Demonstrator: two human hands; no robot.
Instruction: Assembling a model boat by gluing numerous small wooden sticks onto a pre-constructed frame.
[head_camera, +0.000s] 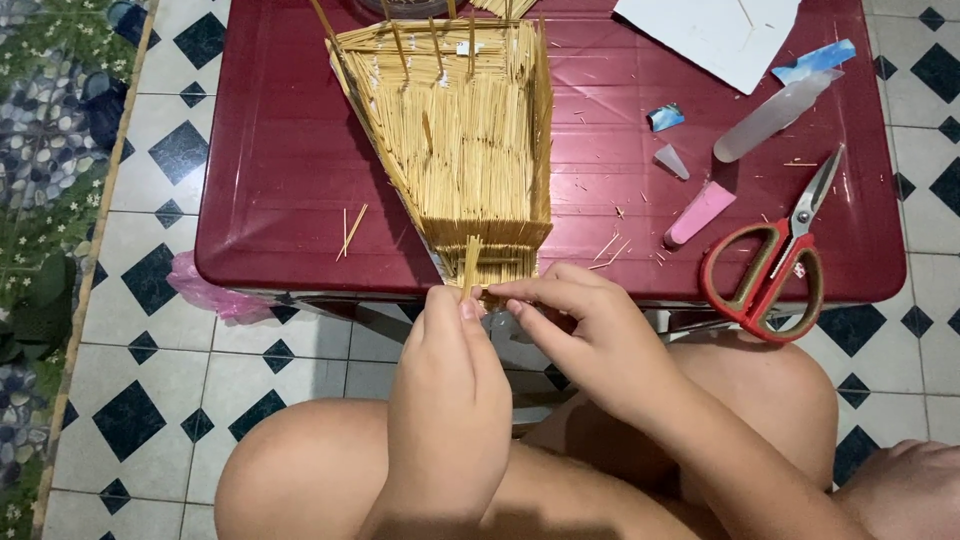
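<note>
Toothpick bundle: a small sheaf of pale wooden toothpicks (470, 264) stands at the near edge of the tall, wedge-shaped model built of glued toothpicks (462, 150), just above both hands.
Long axis: the sheaf runs away from the person, roughly in line with the sticks of the model's wall.
Direction from fingers: the sheaf rises straight up and away from the fingertips; its lower end is between them.
Left hand: the left hand (450, 370) pinches the lower end of the sheaf, thumb and forefinger closed on it.
Right hand: the right hand (585, 335) reaches in from the right, forefinger and thumb pressed together at the same spot; whether it grips the sheaf or only steadies it, I cannot tell.
Nearer hand: both meet at the sheaf's base; the left sits directly under it.
Support: the model rests on a dark red plastic table (280, 160), its narrow end at the near rim.
Nearby: red-handled scissors (775, 265), a pink tube (698, 214) and a translucent glue bottle (775, 115) lie well to the right; two loose toothpicks (350, 230) lie left of the model.
</note>
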